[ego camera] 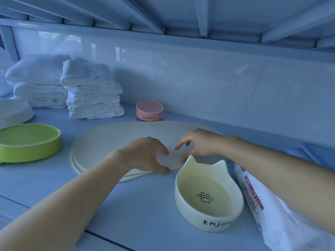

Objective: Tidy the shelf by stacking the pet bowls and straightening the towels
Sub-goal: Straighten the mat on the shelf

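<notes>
Cream cat-eared bowl (208, 194) sits just nearer you than your right hand (198, 144), which, like your left hand (145, 154), is loosely curled and empty.

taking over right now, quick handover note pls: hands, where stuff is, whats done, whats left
Left hand: fingers curled at the near edge of the stacked cream oval mats; hold unclear.
Right hand: loosely curled above them, holding nothing.
Bowls all apart: cream cat-eared ceramic bowl nearest, small pink round bowl by the back wall, green shallow dish and white shallow dish at left.
Two uneven piles of folded white towels back left.
Done: nothing stacked.
Left: stack bowls, square towels.
</notes>
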A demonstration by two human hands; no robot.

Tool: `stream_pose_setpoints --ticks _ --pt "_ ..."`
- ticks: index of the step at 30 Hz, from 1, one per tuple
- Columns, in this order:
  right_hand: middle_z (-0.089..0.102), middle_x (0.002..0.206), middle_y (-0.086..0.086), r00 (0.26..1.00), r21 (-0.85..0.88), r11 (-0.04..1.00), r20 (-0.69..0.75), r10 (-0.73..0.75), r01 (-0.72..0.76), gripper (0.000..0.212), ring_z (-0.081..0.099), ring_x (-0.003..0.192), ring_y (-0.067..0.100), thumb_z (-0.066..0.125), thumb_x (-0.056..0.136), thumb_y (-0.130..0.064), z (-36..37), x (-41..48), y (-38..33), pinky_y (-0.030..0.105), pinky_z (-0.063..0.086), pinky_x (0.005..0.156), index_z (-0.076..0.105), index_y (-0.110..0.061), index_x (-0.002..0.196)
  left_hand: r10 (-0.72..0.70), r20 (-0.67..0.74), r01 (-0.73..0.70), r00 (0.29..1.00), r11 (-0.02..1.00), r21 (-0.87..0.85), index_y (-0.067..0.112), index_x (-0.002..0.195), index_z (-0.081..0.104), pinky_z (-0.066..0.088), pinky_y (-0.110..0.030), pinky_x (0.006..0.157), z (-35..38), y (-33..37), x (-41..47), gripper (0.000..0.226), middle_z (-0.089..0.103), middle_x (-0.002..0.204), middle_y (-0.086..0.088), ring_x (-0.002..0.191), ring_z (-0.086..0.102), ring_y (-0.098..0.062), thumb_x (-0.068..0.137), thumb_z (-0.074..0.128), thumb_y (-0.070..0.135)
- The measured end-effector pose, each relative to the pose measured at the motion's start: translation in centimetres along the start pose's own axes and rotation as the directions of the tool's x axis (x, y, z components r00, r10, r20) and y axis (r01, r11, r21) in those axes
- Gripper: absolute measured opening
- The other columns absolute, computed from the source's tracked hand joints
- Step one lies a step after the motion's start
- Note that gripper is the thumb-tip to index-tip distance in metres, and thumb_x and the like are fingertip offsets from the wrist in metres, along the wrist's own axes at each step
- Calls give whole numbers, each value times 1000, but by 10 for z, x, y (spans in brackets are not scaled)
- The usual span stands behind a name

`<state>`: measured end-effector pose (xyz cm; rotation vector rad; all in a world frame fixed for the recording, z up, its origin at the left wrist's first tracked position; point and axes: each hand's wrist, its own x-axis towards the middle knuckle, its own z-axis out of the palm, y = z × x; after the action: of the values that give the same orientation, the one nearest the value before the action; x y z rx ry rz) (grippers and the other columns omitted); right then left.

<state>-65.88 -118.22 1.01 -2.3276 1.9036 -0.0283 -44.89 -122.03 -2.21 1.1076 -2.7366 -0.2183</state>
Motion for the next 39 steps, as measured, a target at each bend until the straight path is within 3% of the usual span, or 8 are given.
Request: stream_pose_setpoints --ticks 6,10,16,22,25,33,36,39 --pt "57 117 -11 999 2 1000 39 10 -10 49 51 103 3 72 65 -60 -1 -1 -1 26 44 84 59 -49 110 38 75 -42 996 997 60 40 123 52 44 -30 91 -8 6 -4 58 53 126 12 114 49 -14 67 66 36" --pt "57 115 -11 999 55 998 38 21 -24 53 53 104 4 69 62 -68 -3 -4 -6 29 45 87 58 -50 111 56 -65 -44 996 986 163 42 117 57 41 -21 76 -17 0 -7 54 60 118 14 105 56 -13 72 49 14" --pt "58 110 -13 994 88 995 101 38 -47 63 56 102 6 70 54 -72 -9 -9 -11 27 45 87 56 -52 112 26 -126 -15 992 996 88 39 114 61 46 -25 84 -14 -10 -15 47 64 113 15 104 57 -12 78 46 12" --pt "65 94 -15 997 -21 998 -52 -64 63 23 58 90 10 64 76 -33 -8 -2 -16 32 50 77 65 -37 99 -2 -183 14 983 998 60 36 106 63 48 -29 75 -22 -15 -17 32 66 102 11 94 57 -18 86 48 16" --pt "62 79 -17 989 -60 994 -112 -96 89 10 58 80 9 61 80 -26 -12 -1 -15 26 46 68 68 -30 87 -33 -138 46 990 995 94 36 108 60 50 -34 79 -22 -19 -24 24 64 104 9 95 57 -18 90 48 26" --pt "63 74 -15 999 -96 994 -23 -46 43 12 60 76 5 62 76 -25 -13 0 -13 25 50 67 70 -32 83 -80 31 72 996 979 191 37 124 52 45 -31 92 -23 -28 -45 60 56 124 10 115 50 -14 74 45 4" --pt "48 55 -4 997 -162 984 -9 -76 73 18 42 54 14 51 72 -6 -12 1 -12 28 34 51 58 -19 61 -64 11 60 998 980 190 35 123 54 45 -24 86 -21 -28 -45 64 59 121 10 111 53 -15 72 42 0" --pt "34 49 3 992 -221 971 -71 -105 87 20 25 50 16 42 64 2 -16 -1 -13 30 20 48 41 -14 52 -59 -29 64 998 978 199 34 117 57 46 -24 76 -17 -29 -41 62 65 111 6 101 59 -19 71 38 -2"
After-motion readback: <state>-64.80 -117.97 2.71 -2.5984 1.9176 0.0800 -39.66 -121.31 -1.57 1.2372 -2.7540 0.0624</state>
